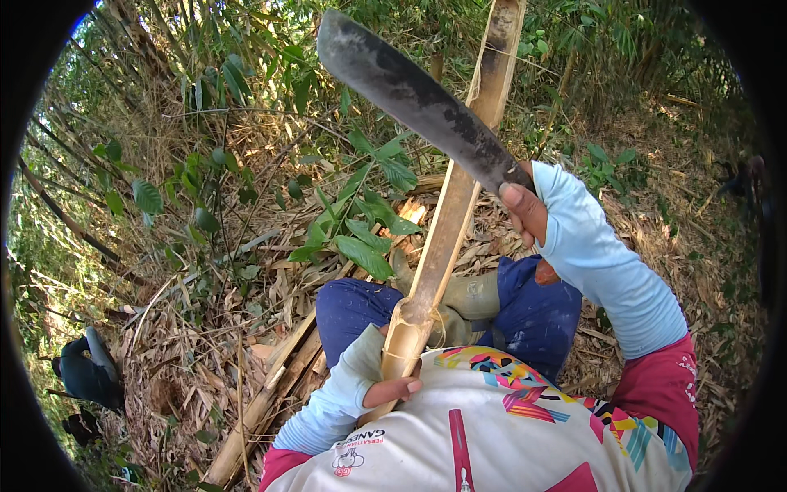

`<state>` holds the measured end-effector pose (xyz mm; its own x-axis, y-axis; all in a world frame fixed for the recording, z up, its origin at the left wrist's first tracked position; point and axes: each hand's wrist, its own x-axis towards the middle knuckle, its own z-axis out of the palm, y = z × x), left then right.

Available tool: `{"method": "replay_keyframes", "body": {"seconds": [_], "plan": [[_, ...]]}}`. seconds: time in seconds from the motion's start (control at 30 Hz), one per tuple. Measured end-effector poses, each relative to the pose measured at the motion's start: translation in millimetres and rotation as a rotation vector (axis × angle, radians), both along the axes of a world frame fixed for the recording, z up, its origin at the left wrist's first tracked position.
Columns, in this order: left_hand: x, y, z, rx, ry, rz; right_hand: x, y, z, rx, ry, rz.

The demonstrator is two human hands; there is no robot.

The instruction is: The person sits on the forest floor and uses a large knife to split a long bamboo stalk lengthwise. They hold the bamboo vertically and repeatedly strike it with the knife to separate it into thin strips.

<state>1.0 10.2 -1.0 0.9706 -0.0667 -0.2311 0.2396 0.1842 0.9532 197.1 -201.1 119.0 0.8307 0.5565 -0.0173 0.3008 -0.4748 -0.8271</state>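
Note:
My right hand (525, 211) is closed round the handle of a machete (418, 102), whose wide, dark, stained blade points up and to the left. The blade passes above a long split bamboo piece (447, 238), and I cannot tell whether they touch. The bamboo shows its hollow inner side and slants from my belly up to the far edge of the view. Near its lower end, my left hand (393, 392) grips it against my body. A node crosses the bamboo just above that hand. Light blue sleeves cover both forearms and part of each hand.
Other bamboo lengths (258, 402) lie on the leaf litter to my left. A leafy green sapling (361, 221) stands ahead, beside the split bamboo. My bent knees and boots (471, 295) are beneath it. A dark-clothed person (90, 369) is at the far left. Thick bamboo growth surrounds the spot.

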Motion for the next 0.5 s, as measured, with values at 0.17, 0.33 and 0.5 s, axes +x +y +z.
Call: {"method": "replay_keyframes", "body": {"seconds": [0.17, 0.33, 0.5], "plan": [[4, -1, 6, -0.032, 0.043, -0.012, -7, 2, -7, -0.123, -0.139, 0.144], [3, -1, 13, -0.061, -0.015, -0.021, -12, 3, -19, -0.069, -0.201, 0.213], [0, 0, 7, -0.078, -0.029, -0.01, -15, 8, -26, -0.102, -0.279, 0.249]]}}
